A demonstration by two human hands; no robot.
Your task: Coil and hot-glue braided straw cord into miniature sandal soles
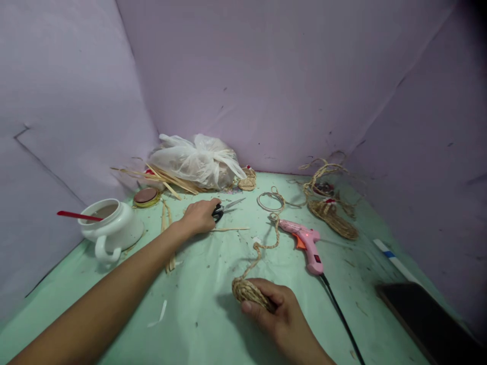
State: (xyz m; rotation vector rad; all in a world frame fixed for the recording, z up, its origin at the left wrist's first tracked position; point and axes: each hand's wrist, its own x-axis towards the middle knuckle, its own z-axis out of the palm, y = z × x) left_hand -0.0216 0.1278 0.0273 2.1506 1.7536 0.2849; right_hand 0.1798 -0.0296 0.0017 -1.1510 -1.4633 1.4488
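My right hand [279,317] grips a rounded piece of coiled braided straw [249,293] near the front of the table. From it a loose straw braid [271,245] trails away past the glue gun's tip. Farther off to the left, my left hand [200,217] has its fingers closed at the black handles of a pair of scissors [217,213], whose blades point right. Its fingertips are partly hidden. A pink glue gun [307,242] with an orange trigger and a small red light lies right of the braid.
A white pot [129,225] with a red stick stands left, by a round tin [146,196]. Behind are straw strips [177,181] and a tied plastic bag [198,159]. A wire ring [262,202], a woven straw sole [335,220] and a dark phone-like slab [422,319] lie right.
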